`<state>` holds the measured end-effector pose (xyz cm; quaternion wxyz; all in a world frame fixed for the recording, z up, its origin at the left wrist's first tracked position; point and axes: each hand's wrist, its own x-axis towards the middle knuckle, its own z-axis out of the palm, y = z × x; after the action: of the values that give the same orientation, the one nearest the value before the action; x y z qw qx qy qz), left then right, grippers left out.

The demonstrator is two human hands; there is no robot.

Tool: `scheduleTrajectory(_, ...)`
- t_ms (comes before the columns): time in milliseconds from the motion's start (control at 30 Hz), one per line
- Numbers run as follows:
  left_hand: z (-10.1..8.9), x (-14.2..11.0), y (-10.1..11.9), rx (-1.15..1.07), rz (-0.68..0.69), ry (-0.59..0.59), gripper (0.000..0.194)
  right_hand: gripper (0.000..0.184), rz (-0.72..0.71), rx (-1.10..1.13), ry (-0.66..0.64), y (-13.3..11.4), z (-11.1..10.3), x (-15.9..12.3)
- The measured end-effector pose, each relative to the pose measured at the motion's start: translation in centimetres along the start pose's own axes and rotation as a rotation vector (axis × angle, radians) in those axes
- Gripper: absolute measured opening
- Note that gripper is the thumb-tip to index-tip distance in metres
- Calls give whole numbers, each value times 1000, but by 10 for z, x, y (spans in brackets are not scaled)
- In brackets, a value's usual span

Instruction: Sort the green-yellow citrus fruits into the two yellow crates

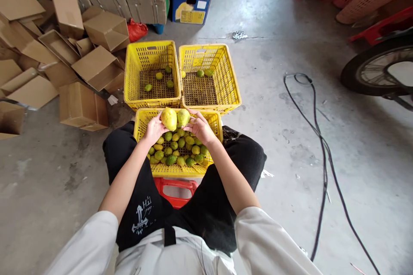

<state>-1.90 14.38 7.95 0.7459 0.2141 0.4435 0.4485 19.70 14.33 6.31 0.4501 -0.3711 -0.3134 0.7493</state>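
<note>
My left hand (155, 129) is closed around a yellow lemon (168, 119). A greener lemon (183, 118) sits in the fingers of my right hand (199, 128), side by side with the first one. Both fruits are held up over the near yellow crate (140, 171), where many green and yellow lemons (176, 146) lie in a heap. Beyond it stand two more yellow crates: the far left crate (128, 75) has several lemons on its floor, and the far right crate (232, 78) has a few near its left and back.
Open cardboard boxes (100, 65) are heaped at the left. A blue carton (190, 7) stands behind the crates. A black cable (323, 172) lies on the concrete floor at the right, near a motorcycle wheel (371, 68). Part of a red stool (177, 201) shows between my legs.
</note>
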Motion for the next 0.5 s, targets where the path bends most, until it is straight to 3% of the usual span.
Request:
scheduleTrajectory(300, 0, 0, -3, 169, 59, -33, 76, 51, -40, -40, 42, -4, -3, -3)
scheduleTrajectory(500, -2, -3, -3, 184, 99, -10, 71, 49, -32, -100, 0, -5, -3, -5)
